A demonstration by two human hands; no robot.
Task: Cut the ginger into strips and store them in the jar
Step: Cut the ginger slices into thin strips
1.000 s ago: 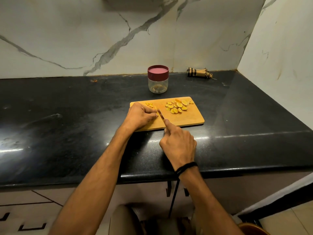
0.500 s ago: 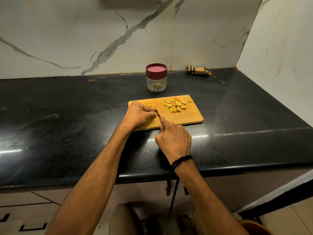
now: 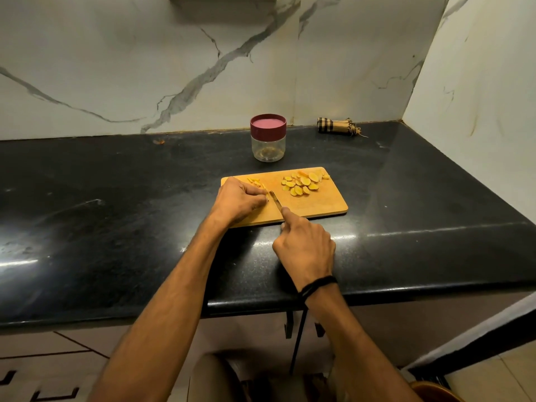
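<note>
Black countertop (image 3: 116,198), marble wall (image 3: 145,68), rolled checked cloth (image 3: 333,126)

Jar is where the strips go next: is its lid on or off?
On: the maroon lid caps the upright clear jar, which stands behind the cutting board.

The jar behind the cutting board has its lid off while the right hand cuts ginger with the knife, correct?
Not quite. The head view shows the jar closed, with its dark red lid on top. The rest holds: it stands behind the cutting board, and the right hand holds the knife, cutting ginger held under the left hand.
</note>
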